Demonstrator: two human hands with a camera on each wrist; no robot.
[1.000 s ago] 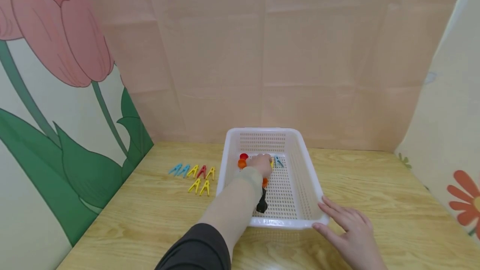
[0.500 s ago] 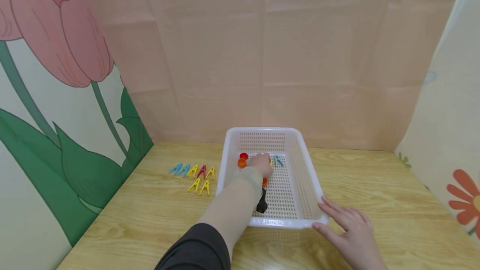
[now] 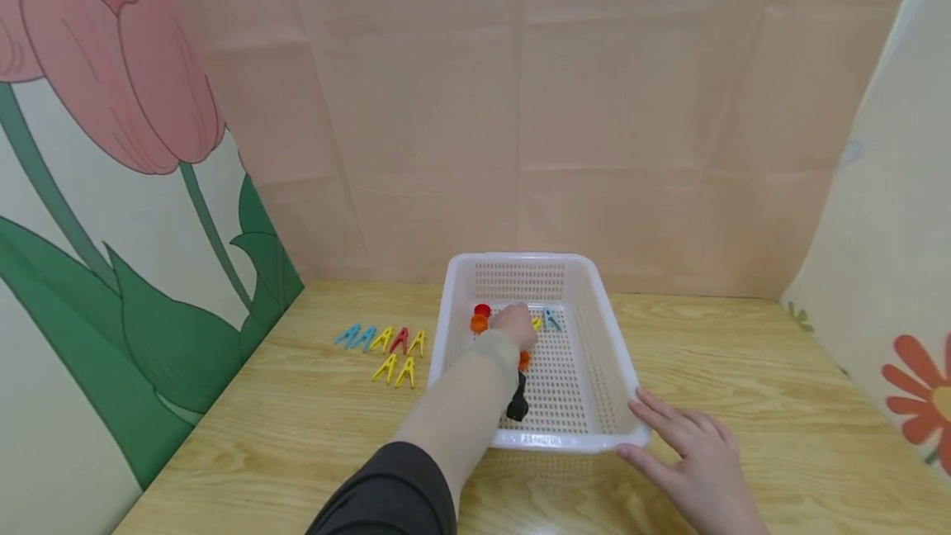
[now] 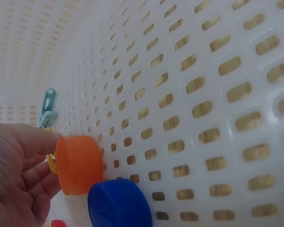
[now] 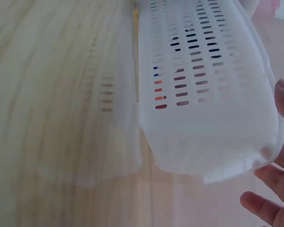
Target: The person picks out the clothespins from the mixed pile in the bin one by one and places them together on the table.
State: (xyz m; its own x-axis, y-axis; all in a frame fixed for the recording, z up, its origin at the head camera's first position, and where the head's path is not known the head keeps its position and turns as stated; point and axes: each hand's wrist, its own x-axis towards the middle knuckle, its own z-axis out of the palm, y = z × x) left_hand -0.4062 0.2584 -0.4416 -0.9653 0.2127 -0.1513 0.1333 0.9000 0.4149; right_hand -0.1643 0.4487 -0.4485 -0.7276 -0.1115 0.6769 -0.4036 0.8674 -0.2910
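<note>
In the head view my left hand is inside the white perforated basket, fingers curled at its floor. Its fingertips pinch a yellow clothespin, partly hidden behind the fingers and an orange bottle cap. Just beyond stands a light blue clothespin. Closer to the left wrist camera lies a blue bottle cap. A red cap and another orange cap lie left of this hand. My right hand, fingers fairly straight, touches the basket's near right corner.
On the wooden table, left of the basket, lie several clothespins, among them a red clothespin and a light blue clothespin. A brown paper-like sheet hangs behind. A flower-printed wall borders the left side.
My left hand has shifted very slightly left, and more of the yellow clothespin shows at its right side. My right hand stays at the basket corner.
</note>
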